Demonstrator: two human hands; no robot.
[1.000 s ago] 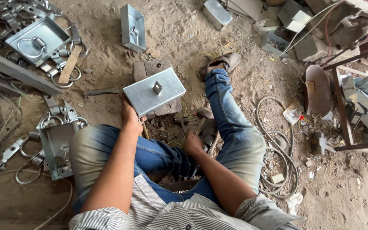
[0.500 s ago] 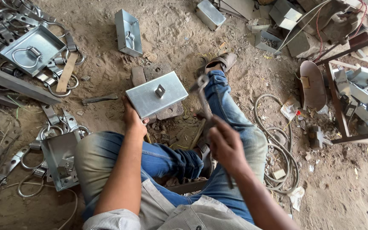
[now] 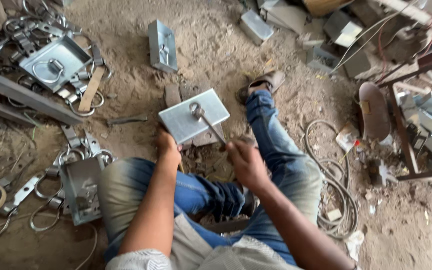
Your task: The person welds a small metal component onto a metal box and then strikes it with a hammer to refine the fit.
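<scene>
I watch my left hand [image 3: 167, 146] pinch the near edge of a grey metal box [image 3: 194, 120], which sits tilted on a flat block [image 3: 188, 92] in the dirt between my knees. My right hand [image 3: 244, 161] is closed around the handle of a wrench [image 3: 207, 123], whose head sits over the small fitting on top of the box.

The worry I see is slip. The box rests on an uneven base and only my left fingers steady it, so a hard turn could spin it off the block or pull its edge across those fingers. The wrench head looks only lightly seated; if it jumps off the fitting, my right knuckles go into the sheet metal or down onto the ground.

My legs are close under the work, and my sandal [image 3: 267, 81] leaves the foot bare beside the block, so a dropped box could land there. Loose metal rings [image 3: 41, 186] and a coiled cable [image 3: 332, 185] lie near my knees and could snag a sudden movement.
</scene>
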